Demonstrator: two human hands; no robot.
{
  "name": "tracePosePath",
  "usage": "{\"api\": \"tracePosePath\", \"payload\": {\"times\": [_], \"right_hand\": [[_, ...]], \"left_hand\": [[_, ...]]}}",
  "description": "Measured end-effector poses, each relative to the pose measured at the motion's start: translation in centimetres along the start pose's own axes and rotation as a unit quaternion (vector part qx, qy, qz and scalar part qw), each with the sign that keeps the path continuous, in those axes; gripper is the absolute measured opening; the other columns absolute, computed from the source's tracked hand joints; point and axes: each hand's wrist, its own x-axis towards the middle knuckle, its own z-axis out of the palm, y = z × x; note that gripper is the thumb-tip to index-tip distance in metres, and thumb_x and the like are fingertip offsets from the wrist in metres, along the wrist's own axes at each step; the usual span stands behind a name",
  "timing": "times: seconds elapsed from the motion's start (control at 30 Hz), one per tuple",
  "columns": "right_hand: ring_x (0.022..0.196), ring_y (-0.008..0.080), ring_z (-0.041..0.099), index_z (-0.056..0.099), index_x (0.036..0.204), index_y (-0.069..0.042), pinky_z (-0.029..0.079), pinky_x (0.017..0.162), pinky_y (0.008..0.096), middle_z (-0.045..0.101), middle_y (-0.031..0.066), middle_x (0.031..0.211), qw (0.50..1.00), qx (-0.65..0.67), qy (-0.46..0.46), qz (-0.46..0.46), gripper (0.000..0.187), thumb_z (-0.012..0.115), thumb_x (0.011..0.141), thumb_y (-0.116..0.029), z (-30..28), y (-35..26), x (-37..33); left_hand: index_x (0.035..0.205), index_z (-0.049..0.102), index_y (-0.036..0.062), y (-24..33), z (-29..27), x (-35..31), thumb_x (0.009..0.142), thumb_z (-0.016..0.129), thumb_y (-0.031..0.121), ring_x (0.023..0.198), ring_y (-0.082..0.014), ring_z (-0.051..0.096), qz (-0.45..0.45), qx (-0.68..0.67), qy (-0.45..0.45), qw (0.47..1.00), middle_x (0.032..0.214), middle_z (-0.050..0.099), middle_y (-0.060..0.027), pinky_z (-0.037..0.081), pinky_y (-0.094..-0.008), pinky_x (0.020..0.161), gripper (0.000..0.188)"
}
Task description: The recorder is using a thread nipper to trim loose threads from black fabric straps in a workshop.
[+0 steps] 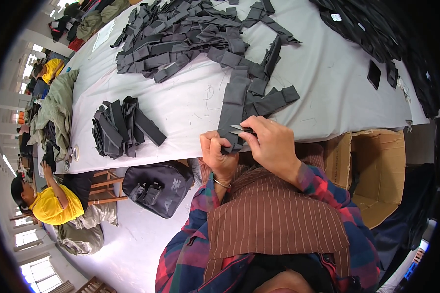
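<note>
At the table's near edge, my left hand is closed on the end of a dark grey fabric strip. The strip runs away from me across the white tabletop, joined or overlapped with other folded pieces. Close beside it, my right hand grips small thread snips, whose pointed blades show past the fingertips over the strip. The snips' handles are hidden in my fingers. A big heap of similar grey fabric pieces lies at the far side, and a smaller bundle of strips rests to the left.
An open cardboard box stands below the table at right. Under the left edge are a black bag and a wooden stool. A phone and black garments lie at far right. A person in yellow sits at left.
</note>
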Motion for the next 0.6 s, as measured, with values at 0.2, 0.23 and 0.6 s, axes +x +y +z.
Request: {"api": "tracePosePath", "payload": {"times": [0.2,0.23,0.6], "right_hand": [[0.071,0.0252,0.061,0.057,0.087,-0.009,0.045,0.057,0.0366,0.062,0.0037,0.078,1.000,-0.009,0.003,-0.012,0.014,0.065,0.081,-0.019,0.8,-0.2,0.6],[0.071,0.0252,0.061,0.057,0.087,-0.009,0.045,0.057,0.0366,0.062,0.0037,0.078,1.000,-0.009,0.003,-0.012,0.014,0.065,0.081,-0.019,0.8,-0.2,0.7],[0.066,0.0258,0.060,0.063,0.087,-0.008,0.044,0.056,0.0348,0.065,0.0059,0.076,0.994,0.102,-0.021,0.027,0.012,0.067,0.079,-0.017,0.7,1.7,1.0]], "left_hand": [[0.072,0.049,0.0059,-0.2,0.1,-0.7,0.049,0.064,-0.009,0.073,-0.0249,0.051,-0.009,-0.022,-0.017,1.000,0.080,0.048,-0.0104,0.045,-0.0314,0.062,0.032],[0.072,0.049,0.0059,-0.2,0.1,-0.7,0.049,0.064,-0.009,0.073,-0.0249,0.051,-0.009,-0.022,-0.017,1.000,0.080,0.048,-0.0104,0.045,-0.0314,0.062,0.032],[0.072,0.049,0.0051,-0.3,0.0,-0.7,0.049,0.063,-0.011,0.074,-0.0270,0.052,-0.014,-0.036,-0.051,0.998,0.079,0.047,-0.0109,0.045,-0.0327,0.064,0.031]]}}
